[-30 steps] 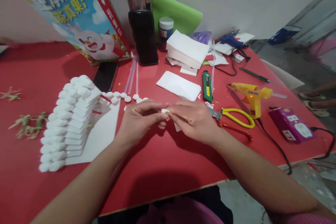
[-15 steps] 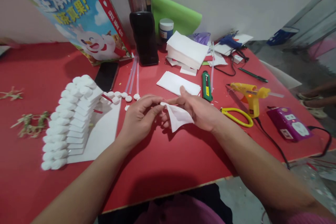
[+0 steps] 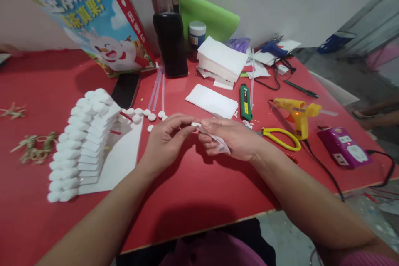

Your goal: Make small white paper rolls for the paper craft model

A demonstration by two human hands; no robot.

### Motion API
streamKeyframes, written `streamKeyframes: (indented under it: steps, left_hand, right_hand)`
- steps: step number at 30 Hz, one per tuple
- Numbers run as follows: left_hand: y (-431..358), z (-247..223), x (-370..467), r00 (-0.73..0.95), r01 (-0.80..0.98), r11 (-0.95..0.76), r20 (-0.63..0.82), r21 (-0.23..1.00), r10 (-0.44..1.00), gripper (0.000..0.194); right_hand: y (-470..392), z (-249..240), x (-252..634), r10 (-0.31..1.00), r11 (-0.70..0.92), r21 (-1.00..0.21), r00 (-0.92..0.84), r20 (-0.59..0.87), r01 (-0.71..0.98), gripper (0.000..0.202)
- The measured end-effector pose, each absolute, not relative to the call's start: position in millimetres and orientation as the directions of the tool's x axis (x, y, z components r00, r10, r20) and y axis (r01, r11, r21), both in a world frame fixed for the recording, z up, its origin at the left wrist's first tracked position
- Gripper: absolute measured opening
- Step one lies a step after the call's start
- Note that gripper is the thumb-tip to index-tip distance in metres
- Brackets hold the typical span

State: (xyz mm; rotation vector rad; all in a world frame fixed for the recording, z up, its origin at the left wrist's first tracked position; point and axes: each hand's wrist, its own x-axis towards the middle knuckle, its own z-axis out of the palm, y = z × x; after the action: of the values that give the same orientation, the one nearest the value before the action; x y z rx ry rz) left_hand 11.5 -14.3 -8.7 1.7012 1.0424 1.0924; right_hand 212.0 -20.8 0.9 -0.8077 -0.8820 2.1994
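At the middle of the red table, a thin white sheet (image 3: 222, 144) is bunched in my right hand (image 3: 232, 136), whose fingers are folded round it. My left hand (image 3: 168, 138) pinches the sheet's rolled white end (image 3: 196, 124) between thumb and forefinger, touching close to my right fingertips. Several small white discs (image 3: 151, 117) lie just beyond my left hand. Farther left, a stepped white structure (image 3: 93, 145) topped with rows of white rounded pieces stands on a white board (image 3: 126, 158). Behind my hands lies a flat stack of white paper (image 3: 212, 100).
Right of my hands are a green cutter (image 3: 245, 102), yellow-handled pliers (image 3: 282, 138), a yellow glue gun (image 3: 297, 114) and a purple power box (image 3: 344, 147). At the back stand a black phone-like object (image 3: 171, 45), a jar (image 3: 197, 35) and a colourful box (image 3: 102, 20).
My right hand's thumb has come down and its fingers have closed round the sheet, which was spread open and is now gathered. My left hand keeps its pinch nearly in place.
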Motion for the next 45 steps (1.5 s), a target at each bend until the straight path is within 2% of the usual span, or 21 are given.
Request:
streamKeyframes:
  steps: [3,6,8,10,13,17,20,25,28,34,39,43,45]
  left_hand:
    - [-16,-9,13,0.225,0.159,-0.215,0.177,0.963,0.958,0.007]
    - [-19,-9,15,0.175,0.147,-0.159,0.132,0.976,0.976,0.008]
    - [-20,-8,16,0.144,0.15,-0.131,0.109,0.98,0.983,0.01]
    - [-22,-7,18,0.115,0.132,-0.09,0.075,0.987,0.991,0.012]
    - [-26,-6,24,0.095,0.074,-0.03,0.023,0.997,0.995,0.015]
    - [-30,-6,30,0.057,0.044,-0.074,0.071,0.996,0.996,0.009]
    - [-31,-6,29,0.044,0.069,-0.152,0.149,0.986,0.988,0.005]
    - [-27,-3,20,0.103,0.144,-0.336,0.324,0.931,0.94,0.012]
    - [-24,0,16,0.149,0.124,-0.288,0.269,0.95,0.952,0.011]
    - [-22,4,13,0.168,0.099,-0.008,-0.009,0.995,0.986,0.011]
    - [-23,4,13,0.159,0.163,-0.076,0.049,0.984,0.986,0.006]
    - [-24,5,13,0.142,0.173,-0.019,-0.006,0.985,0.99,0.003]
    - [-25,4,13,0.126,0.197,-0.047,0.022,0.979,0.992,0.005]
  right_hand:
    - [-22,2,213,0.791,-0.401,-0.896,-0.565,-0.235,-0.189,0.042]
    - [-24,4,212,0.878,-0.09,-0.994,-0.465,-0.111,0.068,0.04]
    - [-25,5,211,0.925,0.088,-0.964,-0.381,-0.015,0.251,0.04]
    - [-27,4,209,0.952,0.179,-0.909,-0.3,0.063,0.376,0.036]
    - [-31,2,205,0.951,0.295,-0.822,-0.231,0.204,0.487,0.031]
    - [-37,-2,203,0.877,0.474,-0.634,-0.263,0.402,0.611,0.034]
    - [-37,-3,203,0.833,0.543,-0.541,-0.327,0.447,0.643,0.03]
    - [-35,-2,208,0.76,0.644,-0.493,-0.416,0.5,0.585,0.024]
    - [-33,0,213,0.741,0.67,-0.46,-0.481,0.468,0.583,0.025]
    - [-32,-1,217,0.718,0.695,-0.404,-0.546,0.432,0.595,0.024]
    - [-32,-3,215,0.73,0.683,-0.427,-0.534,0.426,0.593,0.027]
    - [-31,1,218,0.75,0.658,-0.476,-0.565,0.343,0.584,0.029]
    - [-30,4,220,0.76,0.64,-0.498,-0.581,0.293,0.586,0.031]
